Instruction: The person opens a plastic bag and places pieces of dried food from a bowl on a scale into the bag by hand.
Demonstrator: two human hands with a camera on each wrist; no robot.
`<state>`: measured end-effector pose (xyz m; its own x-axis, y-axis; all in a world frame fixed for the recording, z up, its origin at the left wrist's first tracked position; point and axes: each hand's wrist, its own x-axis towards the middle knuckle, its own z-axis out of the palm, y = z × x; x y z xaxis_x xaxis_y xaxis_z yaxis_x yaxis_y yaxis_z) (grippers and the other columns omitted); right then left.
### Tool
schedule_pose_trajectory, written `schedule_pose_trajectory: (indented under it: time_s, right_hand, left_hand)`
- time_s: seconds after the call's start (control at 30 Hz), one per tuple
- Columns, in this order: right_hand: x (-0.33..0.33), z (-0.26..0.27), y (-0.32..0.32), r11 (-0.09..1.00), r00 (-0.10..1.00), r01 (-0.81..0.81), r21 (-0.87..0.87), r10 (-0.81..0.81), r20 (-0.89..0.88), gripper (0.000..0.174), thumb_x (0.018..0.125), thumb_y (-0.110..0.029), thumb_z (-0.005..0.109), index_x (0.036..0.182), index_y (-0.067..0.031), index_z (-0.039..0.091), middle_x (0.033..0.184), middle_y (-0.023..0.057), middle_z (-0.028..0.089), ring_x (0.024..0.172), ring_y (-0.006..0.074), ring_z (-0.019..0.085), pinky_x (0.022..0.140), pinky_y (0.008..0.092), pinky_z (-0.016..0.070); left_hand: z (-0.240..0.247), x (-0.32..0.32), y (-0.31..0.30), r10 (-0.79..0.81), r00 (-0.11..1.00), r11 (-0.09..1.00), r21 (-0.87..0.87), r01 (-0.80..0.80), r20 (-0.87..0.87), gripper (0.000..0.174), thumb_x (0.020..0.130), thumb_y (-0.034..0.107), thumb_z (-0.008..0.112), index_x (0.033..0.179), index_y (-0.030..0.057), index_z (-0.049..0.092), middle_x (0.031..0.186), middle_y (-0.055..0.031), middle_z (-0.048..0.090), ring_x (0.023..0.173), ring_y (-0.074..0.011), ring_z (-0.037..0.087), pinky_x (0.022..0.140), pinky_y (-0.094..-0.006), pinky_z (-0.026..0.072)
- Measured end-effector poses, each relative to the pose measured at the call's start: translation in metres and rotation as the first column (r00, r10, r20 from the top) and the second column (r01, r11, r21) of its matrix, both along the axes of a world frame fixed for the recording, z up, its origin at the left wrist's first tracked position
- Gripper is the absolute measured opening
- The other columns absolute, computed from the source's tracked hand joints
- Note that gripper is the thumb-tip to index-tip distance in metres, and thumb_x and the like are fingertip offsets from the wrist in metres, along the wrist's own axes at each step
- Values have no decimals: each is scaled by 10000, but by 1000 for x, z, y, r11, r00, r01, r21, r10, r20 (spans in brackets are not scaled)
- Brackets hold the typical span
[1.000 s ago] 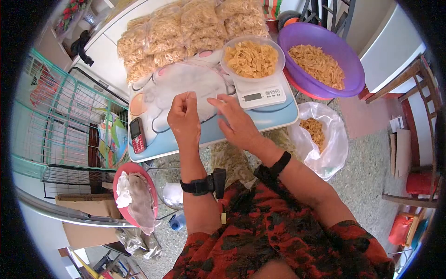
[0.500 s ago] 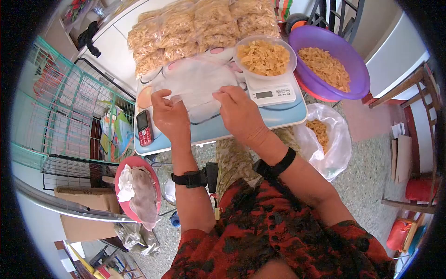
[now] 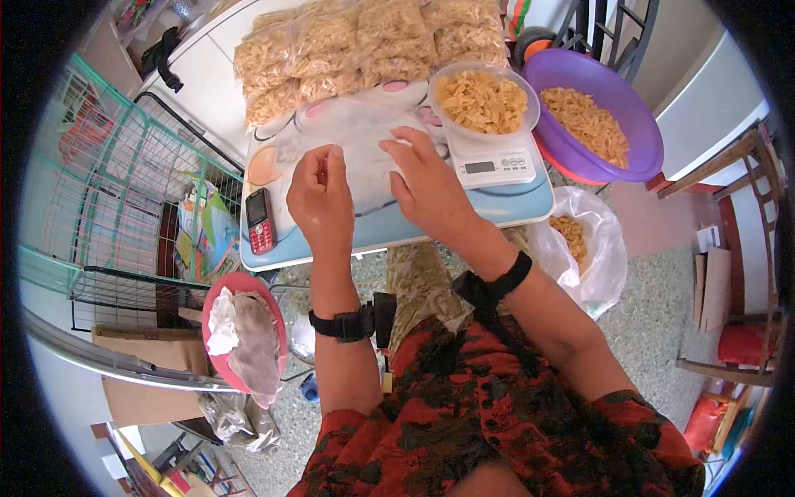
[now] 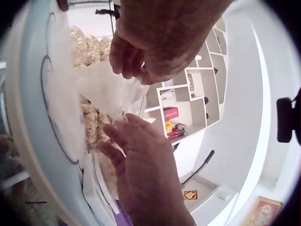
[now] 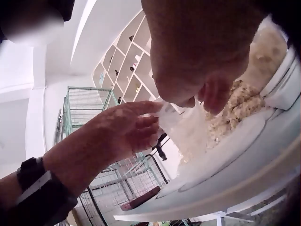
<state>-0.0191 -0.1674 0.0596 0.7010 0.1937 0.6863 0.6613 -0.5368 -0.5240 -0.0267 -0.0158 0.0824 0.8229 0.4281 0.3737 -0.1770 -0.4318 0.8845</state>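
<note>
A clear plastic bag (image 5: 188, 129) hangs between the two hands above the table. My left hand (image 3: 321, 199) pinches its upper edge between thumb and curled fingers. Across from it, my right hand (image 3: 426, 186) has its thumb and fingers spread apart, fingertips right at the bag's edge. In the left wrist view the bag's thin film (image 4: 108, 89) stretches between both hands. To the right, a white digital scale (image 3: 495, 167) bears a clear bowl (image 3: 530, 116) of yellowish dried flakes (image 3: 482, 99).
Filled bags of flakes (image 3: 373, 41) are stacked along the table's back. A mobile phone (image 3: 259, 219) lies at the left table edge. To the right stand a purple basin (image 3: 646, 149) of flakes and, below, an open plastic sack (image 3: 604, 265). A wire cage (image 3: 157, 190) flanks the left.
Half a second ago the right fingers were closed together at the bag's edge; now they are spread. The left hand has moved slightly right and turned upward, still holding the bag.
</note>
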Motion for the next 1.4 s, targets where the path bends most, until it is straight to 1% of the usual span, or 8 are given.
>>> schedule_pose_trajectory:
  time_s: [0.1, 0.2, 0.3, 0.5, 0.6, 0.7, 1.1, 1.4]
  right_hand:
    - [-19, 5, -4, 997, 992, 52, -63, -59, -110, 440, 786, 18, 604, 1219, -22, 533, 1248, 162, 533, 1009, 311, 604, 809, 375, 527]
    - [-24, -8, -8, 994, 986, -21, -107, 38, 163, 453, 762, 32, 608, 1208, -28, 562, 1274, 146, 538, 1017, 297, 607, 793, 365, 540]
    - [-21, -10, -12, 961, 999, -41, -274, 41, -6, 303, 879, -83, 527, 1171, -24, 581, 1289, 160, 540, 991, 316, 612, 773, 405, 550]
    - [-19, -11, -19, 988, 984, -103, -114, 118, 136, 350, 801, -53, 573, 1151, -39, 594, 1142, 153, 602, 979, 330, 605, 766, 412, 550]
    - [-25, -28, -27, 989, 996, -89, -122, 89, -6, 348, 789, -53, 591, 1136, -39, 590, 1069, 160, 603, 943, 341, 602, 775, 418, 540]
    - [-23, -46, -33, 990, 984, -74, -124, 53, -170, 332, 782, -58, 596, 1112, -36, 585, 998, 164, 600, 924, 351, 600, 781, 422, 528]
    - [-20, -49, -33, 982, 994, -104, -156, 100, -34, 250, 731, -18, 645, 979, -28, 618, 848, 111, 571, 813, 300, 596, 688, 385, 513]
    - [-20, -52, -32, 984, 995, -95, -148, 92, -29, 217, 725, -16, 645, 940, -33, 622, 830, 101, 567, 791, 286, 590, 665, 375, 507]
  left_hand:
    - [-13, 10, -2, 11, 1000, 1000, 18, -11, 21, 167, 900, 170, 656, 896, 6, 683, 726, -42, 591, 620, -107, 497, 583, -268, 435]
    - [-13, 14, -14, 46, 997, 995, 85, -51, 61, 173, 897, 173, 656, 886, 3, 688, 725, -56, 607, 621, -116, 514, 584, -280, 439]
    - [-10, 22, -20, 60, 997, 984, 165, -66, 38, 186, 893, 184, 654, 882, 2, 692, 732, -72, 624, 624, -129, 530, 589, -296, 446]
    - [-11, 39, -26, 0, 997, 998, -61, -5, -76, 227, 878, 206, 664, 885, -19, 689, 745, -90, 638, 634, -139, 557, 612, -310, 458]
    - [-20, 46, -31, -11, 999, 999, -54, 8, -47, 245, 890, 212, 655, 918, -29, 684, 724, -71, 621, 599, -119, 554, 566, -284, 461]
    - [-17, 44, -42, -132, 983, 944, -317, 87, -124, 269, 910, 223, 638, 988, -31, 677, 725, -48, 604, 558, -94, 541, 500, -243, 453]
    - [-46, 51, -55, -176, 983, 902, -407, 143, -44, 376, 946, 228, 601, 1216, -34, 583, 678, -37, 566, 559, -104, 539, 540, -273, 513]
    - [-47, 47, -65, -82, 990, 804, -580, 135, 117, 229, 919, 136, 622, 1057, -8, 510, 763, -45, 555, 561, -85, 528, 512, -238, 479]
